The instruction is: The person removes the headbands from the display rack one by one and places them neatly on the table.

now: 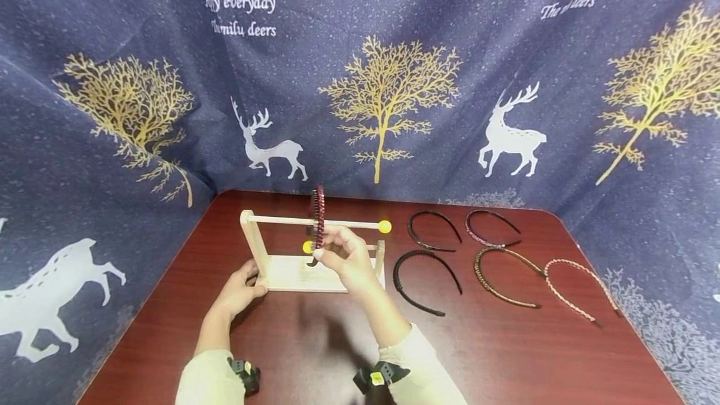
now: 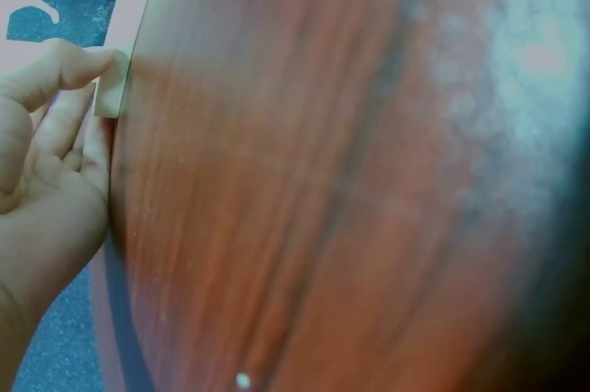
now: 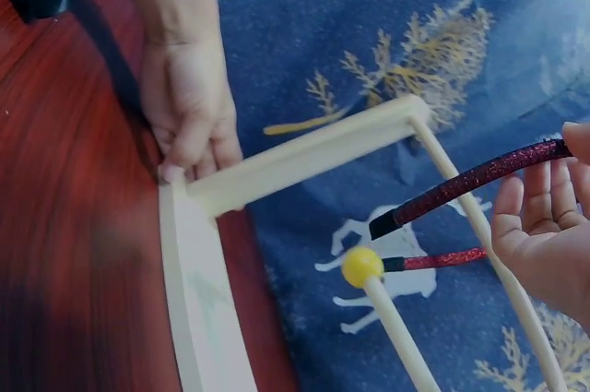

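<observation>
A dark red glittery headband [image 1: 319, 211] with black tips hangs at the upper rod of a pale wooden stand [image 1: 323, 280]. My right hand [image 1: 350, 258] pinches the headband between thumb and fingers. In the right wrist view, one arm of the headband [image 3: 479, 177] passes on the near side of the rod and the other on the far side. My left hand [image 1: 239, 289] grips the lower left corner of the stand, thumb on the base [image 2: 111, 88] and fingers around the outer side. Yellow balls [image 1: 385, 227] cap the stand's rods.
Right of the stand several headbands lie on the red-brown table [image 1: 506, 355]: dark ones [image 1: 400, 274], a gold-brown one [image 1: 480, 274] and a pink braided one [image 1: 568, 308]. A blue cloth with deer and trees [image 1: 337, 142] hangs behind the table.
</observation>
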Tool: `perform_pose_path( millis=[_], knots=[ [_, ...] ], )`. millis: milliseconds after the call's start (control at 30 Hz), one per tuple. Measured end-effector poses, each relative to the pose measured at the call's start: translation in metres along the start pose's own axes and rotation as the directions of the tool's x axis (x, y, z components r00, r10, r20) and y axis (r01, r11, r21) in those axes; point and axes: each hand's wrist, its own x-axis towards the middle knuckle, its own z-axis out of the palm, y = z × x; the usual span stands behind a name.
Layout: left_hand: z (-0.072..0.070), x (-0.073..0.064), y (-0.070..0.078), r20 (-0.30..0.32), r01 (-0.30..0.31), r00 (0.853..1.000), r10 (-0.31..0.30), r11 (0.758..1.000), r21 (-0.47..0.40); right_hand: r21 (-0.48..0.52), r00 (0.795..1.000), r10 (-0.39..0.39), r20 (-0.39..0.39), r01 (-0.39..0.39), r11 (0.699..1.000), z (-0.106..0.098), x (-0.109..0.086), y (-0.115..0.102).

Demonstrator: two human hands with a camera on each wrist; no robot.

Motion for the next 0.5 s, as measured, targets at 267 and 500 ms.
perform_pose_path(
  millis=[267,500],
  knots=[
    [0.001,0.0,0.001,-0.007,0.002,1.0,-0.002,1.0,-0.003,0.098,0.995,-0.015,-0.101,0.025,0.995,-0.025,-0.008,-0.007],
    [0.002,-0.001,0.003,-0.005,-0.003,1.0,0.003,1.0,0.0,0.163,0.988,-0.057,-0.145,0.081,0.983,-0.046,-0.018,-0.022]
  ],
)
